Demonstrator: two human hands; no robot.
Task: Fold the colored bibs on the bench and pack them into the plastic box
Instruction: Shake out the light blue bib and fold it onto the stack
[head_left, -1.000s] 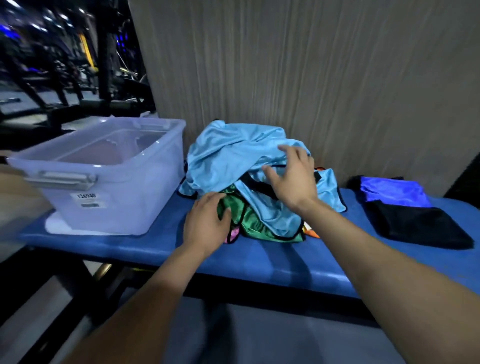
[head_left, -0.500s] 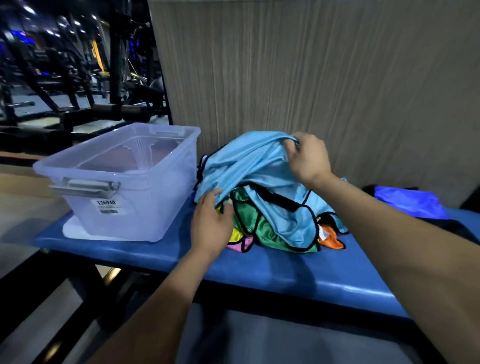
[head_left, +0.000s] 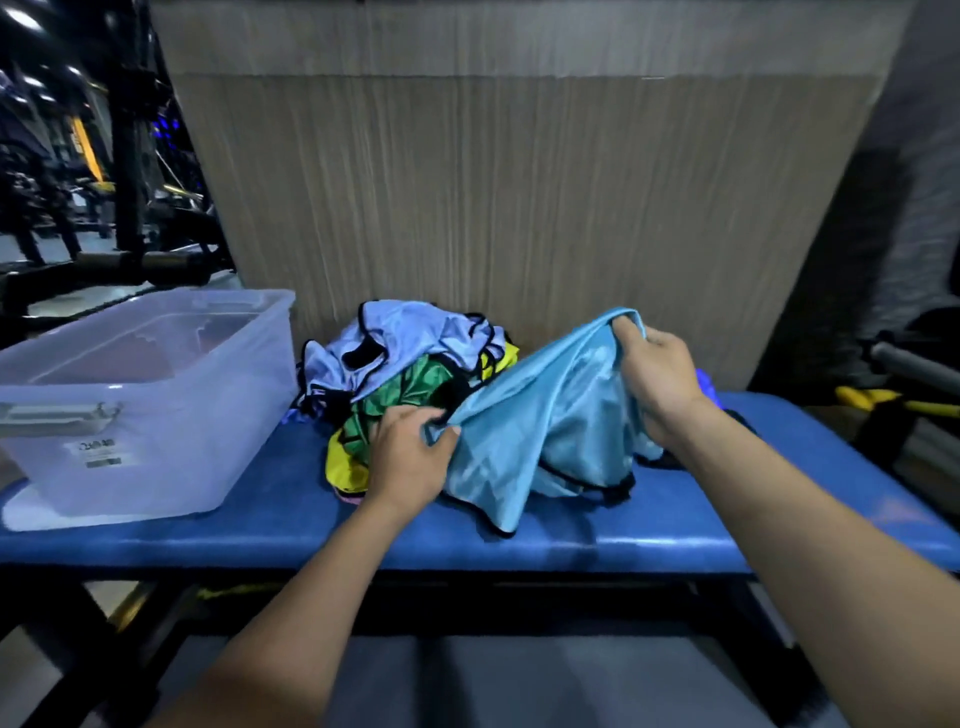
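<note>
Gripping the light blue bib (head_left: 540, 415) at two points, left hand (head_left: 410, 457) low at 9 o'clock, right hand (head_left: 657, 371) high at 2, it should lift clear of the pile (head_left: 405, 374) before spreading on the bench (head_left: 291, 499).

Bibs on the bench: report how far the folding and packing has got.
Done: nothing visibly packed; no colored bib shows in the plastic box. In hand: left hand and right hand grip the light blue bib, unfolded. Left: the pile of pale blue, green and yellow bibs on the bench.
</note>
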